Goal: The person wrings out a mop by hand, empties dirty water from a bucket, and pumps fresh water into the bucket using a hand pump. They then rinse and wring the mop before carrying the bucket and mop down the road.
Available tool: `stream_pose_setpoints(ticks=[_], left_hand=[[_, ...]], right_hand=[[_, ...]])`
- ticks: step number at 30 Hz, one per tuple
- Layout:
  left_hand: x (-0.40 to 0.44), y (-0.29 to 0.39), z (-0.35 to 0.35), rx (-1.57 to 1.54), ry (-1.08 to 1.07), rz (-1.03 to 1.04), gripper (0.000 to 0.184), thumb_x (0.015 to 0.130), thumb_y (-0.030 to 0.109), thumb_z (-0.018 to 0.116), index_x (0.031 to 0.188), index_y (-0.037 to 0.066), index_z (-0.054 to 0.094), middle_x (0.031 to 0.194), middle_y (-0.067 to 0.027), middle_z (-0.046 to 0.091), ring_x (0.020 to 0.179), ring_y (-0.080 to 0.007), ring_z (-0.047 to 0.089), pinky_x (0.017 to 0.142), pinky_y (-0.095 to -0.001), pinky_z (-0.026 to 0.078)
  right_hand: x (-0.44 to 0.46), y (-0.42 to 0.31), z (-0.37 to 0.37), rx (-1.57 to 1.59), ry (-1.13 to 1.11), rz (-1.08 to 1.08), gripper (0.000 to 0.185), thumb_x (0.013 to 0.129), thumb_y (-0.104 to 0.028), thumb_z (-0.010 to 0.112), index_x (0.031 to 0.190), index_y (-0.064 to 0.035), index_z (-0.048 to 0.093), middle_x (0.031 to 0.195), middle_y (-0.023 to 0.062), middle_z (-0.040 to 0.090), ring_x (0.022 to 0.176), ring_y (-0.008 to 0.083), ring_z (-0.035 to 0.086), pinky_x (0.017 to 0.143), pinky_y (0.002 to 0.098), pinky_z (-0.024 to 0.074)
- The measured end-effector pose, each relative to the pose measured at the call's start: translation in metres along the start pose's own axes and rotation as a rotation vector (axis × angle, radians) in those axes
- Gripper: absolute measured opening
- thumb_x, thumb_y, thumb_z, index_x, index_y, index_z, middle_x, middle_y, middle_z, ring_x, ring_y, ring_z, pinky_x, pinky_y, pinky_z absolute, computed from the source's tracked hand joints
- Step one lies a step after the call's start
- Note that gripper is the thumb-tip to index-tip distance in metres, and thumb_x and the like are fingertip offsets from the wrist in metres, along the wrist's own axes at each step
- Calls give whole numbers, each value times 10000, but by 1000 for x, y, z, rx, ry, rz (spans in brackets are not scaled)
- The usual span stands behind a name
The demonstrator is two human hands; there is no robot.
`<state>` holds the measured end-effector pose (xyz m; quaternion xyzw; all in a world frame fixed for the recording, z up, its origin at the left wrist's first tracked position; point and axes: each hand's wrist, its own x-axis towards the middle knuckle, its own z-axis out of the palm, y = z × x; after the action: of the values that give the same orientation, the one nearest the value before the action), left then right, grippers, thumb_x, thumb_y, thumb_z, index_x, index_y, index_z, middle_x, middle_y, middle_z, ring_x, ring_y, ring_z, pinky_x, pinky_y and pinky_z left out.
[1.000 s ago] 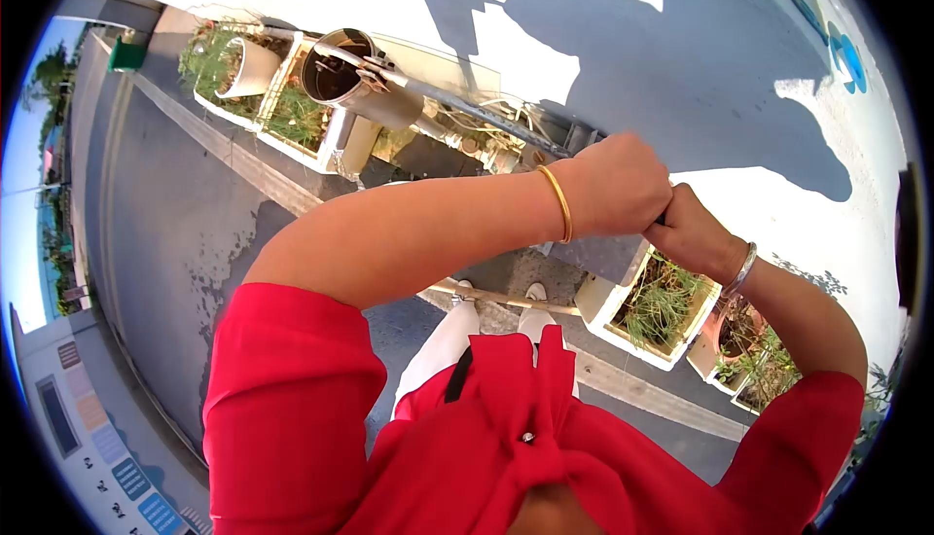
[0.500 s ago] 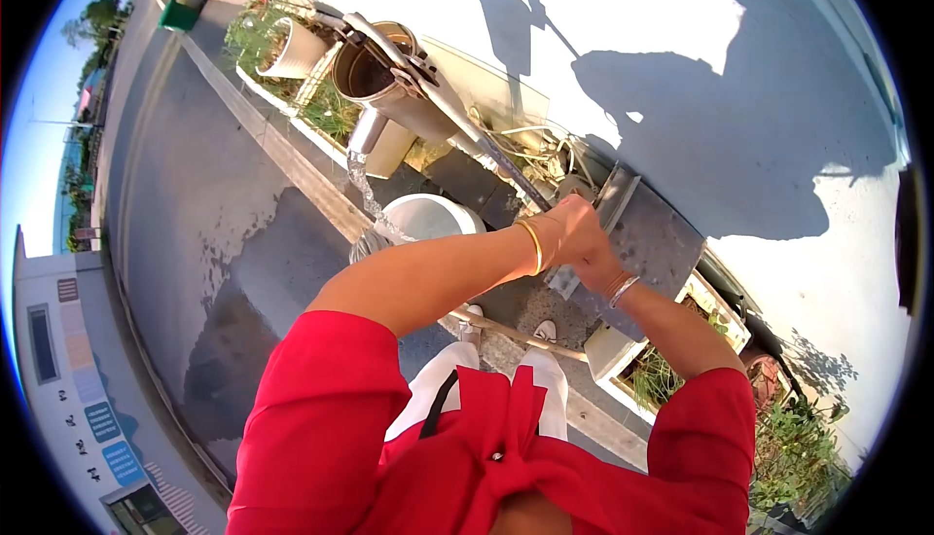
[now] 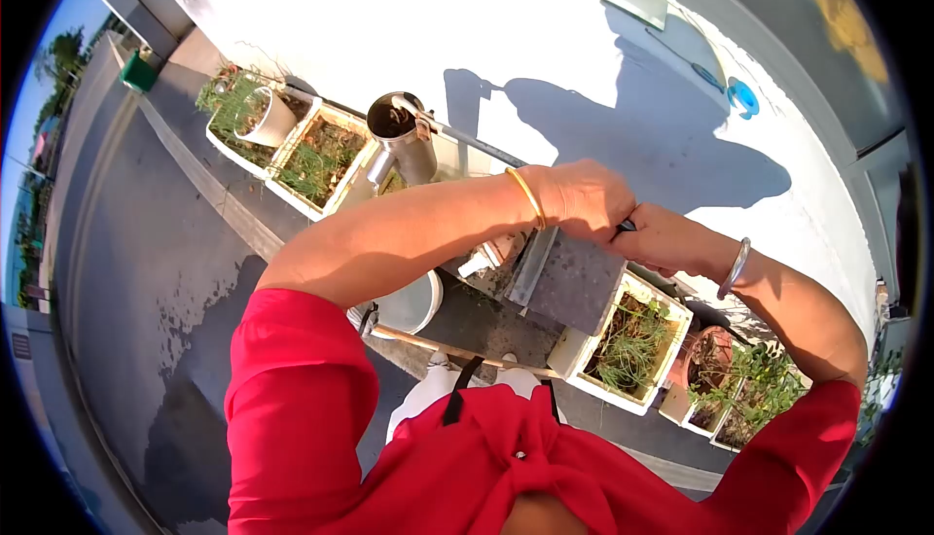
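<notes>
A long metal handle (image 3: 477, 141) is gripped by both hands: the left hand (image 3: 589, 199) is wrapped around it, and the right hand (image 3: 671, 238) is closed just beside, where a dark piece, probably the handle's end, is seen between the fists. From there the handle is run far left to the top of a metal cylinder (image 3: 418, 158). A stiff, fairly heavy pull is to be expected, since the rod looks rigid and seems to be joined at the cylinder's top. The smooth metal could be slippery if wet; the best hold is likely given by the outer end, where leverage is greatest. Brown staining is shown inside the cylinder's round mouth, and a short tubular spout (image 3: 382, 167) is carried on its near left side. Near left of the hands, a pale round bucket (image 3: 437, 303) is partly hidden by an arm (image 3: 389, 243). A flat, mottled grey slab (image 3: 574, 277) is set just nearer than the hands, beside a white straight-sided planter (image 3: 574, 352) filled with thin grassy leaves (image 3: 623, 365).
</notes>
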<state>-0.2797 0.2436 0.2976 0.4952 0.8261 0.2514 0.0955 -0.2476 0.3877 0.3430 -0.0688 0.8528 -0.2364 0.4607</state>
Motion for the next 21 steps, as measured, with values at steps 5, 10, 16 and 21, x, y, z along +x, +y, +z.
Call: stream_pose_setpoints(ticks=[5, 10, 16, 21], left_hand=[[12, -12, 31, 173, -61, -87, 149, 664, 166, 542, 652, 33, 609, 622, -152, 593, 603, -310, 589, 560, -379, 463], [26, -39, 66, 106, -6, -82, 141, 669, 145, 541, 596, 38, 599, 601, -136, 594, 606, -291, 602, 546, -376, 468], [32, -82, 122, 195, -98, -182, 137, 685, 146, 557, 607, 47, 610, 653, -112, 611, 624, -263, 619, 526, -360, 470], [18, -115, 155, 282, -246, -294, 120, 694, 165, 574, 647, 75, 639, 678, -69, 625, 627, -233, 624, 511, -329, 463]], right_hand=[[32, 40, 9, -32, 150, -235, 251, 764, -170, 513, 872, 52, 561, 744, 203, 595, 644, 298, 558, 628, 352, 438], [89, 93, 18, 77, 170, -453, 226, 748, -139, 504, 857, 49, 565, 739, 242, 575, 665, 368, 555, 630, 381, 443], [180, 147, 48, 36, 262, -757, 164, 741, -105, 495, 805, 14, 587, 761, 205, 585, 714, 386, 542, 624, 396, 451], [250, 155, 83, 60, 313, -889, 153, 742, -124, 513, 806, -11, 594, 760, 189, 589, 722, 373, 548, 628, 397, 449]])
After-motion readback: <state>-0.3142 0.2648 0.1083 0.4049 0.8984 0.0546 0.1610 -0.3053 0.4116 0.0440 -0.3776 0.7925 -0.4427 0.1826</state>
